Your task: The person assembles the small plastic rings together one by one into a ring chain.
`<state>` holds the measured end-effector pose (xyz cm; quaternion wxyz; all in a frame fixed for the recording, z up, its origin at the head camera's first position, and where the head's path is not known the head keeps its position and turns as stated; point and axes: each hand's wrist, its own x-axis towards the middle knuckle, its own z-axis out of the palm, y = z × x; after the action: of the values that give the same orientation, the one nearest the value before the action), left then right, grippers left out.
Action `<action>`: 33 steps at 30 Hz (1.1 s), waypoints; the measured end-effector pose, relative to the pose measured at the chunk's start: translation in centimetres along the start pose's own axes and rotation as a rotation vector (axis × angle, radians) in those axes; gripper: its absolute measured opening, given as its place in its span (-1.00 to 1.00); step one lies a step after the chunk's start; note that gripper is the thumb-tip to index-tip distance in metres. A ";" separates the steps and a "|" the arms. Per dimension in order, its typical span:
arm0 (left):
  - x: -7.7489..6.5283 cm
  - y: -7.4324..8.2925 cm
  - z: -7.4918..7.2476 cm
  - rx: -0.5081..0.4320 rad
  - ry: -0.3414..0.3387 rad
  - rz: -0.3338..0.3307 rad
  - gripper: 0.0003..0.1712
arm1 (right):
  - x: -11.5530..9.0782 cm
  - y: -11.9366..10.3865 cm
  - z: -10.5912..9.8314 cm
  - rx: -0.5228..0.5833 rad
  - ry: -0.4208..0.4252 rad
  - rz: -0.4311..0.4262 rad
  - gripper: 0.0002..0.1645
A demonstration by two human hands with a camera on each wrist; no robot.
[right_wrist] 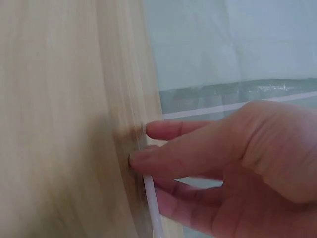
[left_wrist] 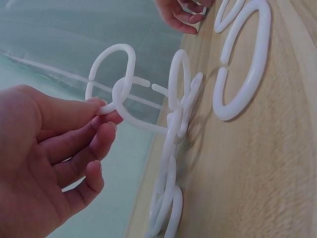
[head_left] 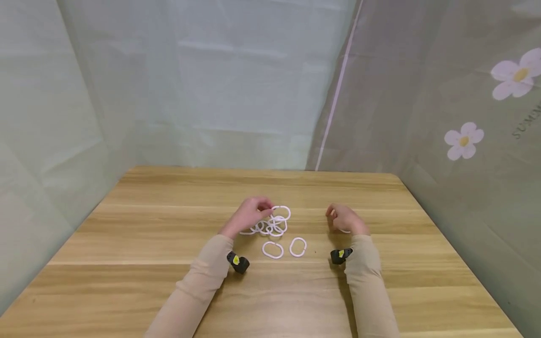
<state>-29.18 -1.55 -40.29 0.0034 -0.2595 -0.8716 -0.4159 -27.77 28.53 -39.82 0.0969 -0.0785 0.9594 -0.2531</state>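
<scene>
My left hand (head_left: 248, 217) pinches a white oval curtain ring (left_wrist: 130, 62) between thumb and fingers, above the table. Through that ring hooks another one (left_wrist: 141, 124), leading down to a heap of linked white rings (head_left: 275, 229). Each ring that shows clearly has a small gap in its loop. Farther right, my right hand (head_left: 345, 219) is low over the table with thumb and fingers around a single white ring (right_wrist: 152, 203). Most of this ring is hidden by the hand. Two loose rings, one left (head_left: 272, 250) and one right (head_left: 297, 247), lie in front of the heap.
The wooden table (head_left: 287, 300) reaches back to a pale fabric curtain (head_left: 236, 94). More fabric, printed with flowers (head_left: 464, 141), hangs along the right side. A small black camera (head_left: 238, 263) is strapped to the left wrist and another (head_left: 340, 256) to the right.
</scene>
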 end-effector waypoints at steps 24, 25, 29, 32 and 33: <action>-0.2 0.4 -0.1 0.014 -0.063 0.000 -0.81 | 0.7 -1.2 -0.5 0.325 0.271 -0.244 -0.71; -0.1 0.4 -0.1 0.016 -0.064 0.003 -0.82 | 0.7 -1.6 -0.6 0.364 0.263 -0.249 -0.70; 0.0 0.5 -0.1 0.018 -0.078 0.026 -0.83 | 0.9 -3.9 -0.3 0.467 0.231 -0.287 -0.68; 0.1 0.4 0.0 0.011 -0.091 0.037 -0.85 | 1.3 -5.5 0.4 0.495 0.209 -0.340 -0.68; 0.1 0.3 0.1 0.007 -0.096 0.033 -0.85 | 1.4 -6.0 0.6 0.501 0.205 -0.361 -0.67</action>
<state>-29.12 -1.28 -40.07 -0.0305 -0.2933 -0.8679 -0.3998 -28.36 22.83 -37.57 -0.0302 -0.1954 0.8427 -0.5008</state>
